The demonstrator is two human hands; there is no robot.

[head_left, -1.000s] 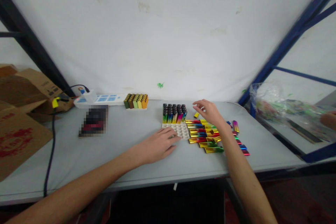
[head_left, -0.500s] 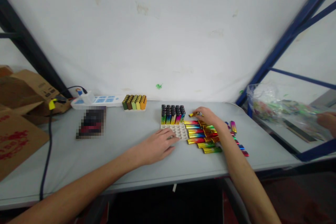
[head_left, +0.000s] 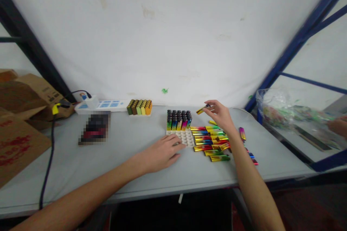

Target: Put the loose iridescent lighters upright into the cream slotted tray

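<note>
My right hand is raised above the table's back part, its fingertips pinching a shiny gold lighter that lies slantwise with its dark end toward the fingers. My left hand is at the front left corner of a white tray with round holes, fingers over its edge, thumb apart. Upright lighters with black tops fill the tray's back rows; its front holes are bare. To the right of the tray lies a loose pile of shiny multicoloured lighters, below my right wrist.
A second block of upright green, brown and yellow lighters stands by the wall. Left are a power strip, a pixelated dark item, a black cable and cardboard boxes. Beyond the blue frame, another person's hand is near plastic bags.
My right hand has lifted up off the table with the gold lighter, uncovering more of the pile. My left hand stays at the tray.
</note>
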